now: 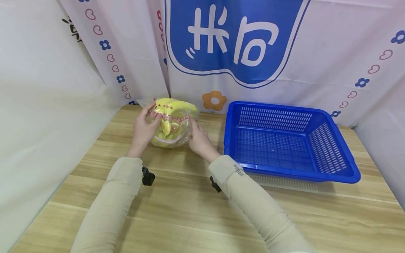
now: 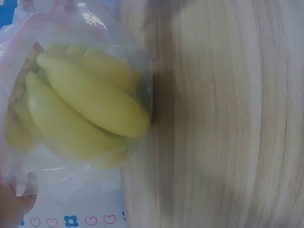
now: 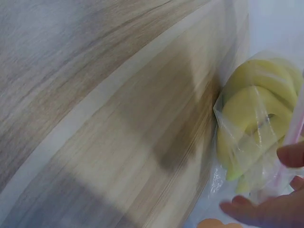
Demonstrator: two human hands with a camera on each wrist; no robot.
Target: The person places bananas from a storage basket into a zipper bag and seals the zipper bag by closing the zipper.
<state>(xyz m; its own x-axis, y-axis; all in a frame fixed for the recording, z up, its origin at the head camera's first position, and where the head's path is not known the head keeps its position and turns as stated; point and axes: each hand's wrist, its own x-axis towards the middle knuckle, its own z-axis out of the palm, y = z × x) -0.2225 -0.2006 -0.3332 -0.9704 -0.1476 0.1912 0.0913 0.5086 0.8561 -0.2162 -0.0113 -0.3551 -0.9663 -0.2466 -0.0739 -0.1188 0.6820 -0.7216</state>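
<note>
A clear plastic bag (image 1: pixel 181 135) with red print stands open near the table's back edge. Inside it are yellow bananas (image 1: pixel 175 104), several of them bunched together in the left wrist view. My left hand (image 1: pixel 143 128) grips the bag's left edge near the mouth, and only part of it shows in the left wrist view. On the other side, my right hand (image 1: pixel 200 140) pinches the right edge. A pink strip runs along the bag's rim (image 3: pixel 295 118) in the right wrist view, beside the right thumb. Part of the bananas is hidden behind the printed film.
A blue perforated plastic basket (image 1: pixel 292 175) stands on the wooden table (image 1: pixel 177 214) to the right of the bag. White cloth with a blue emblem (image 1: pixel 234 70) hangs behind the table. Black wrist cameras (image 1: pixel 147 176) are strapped at the sleeves.
</note>
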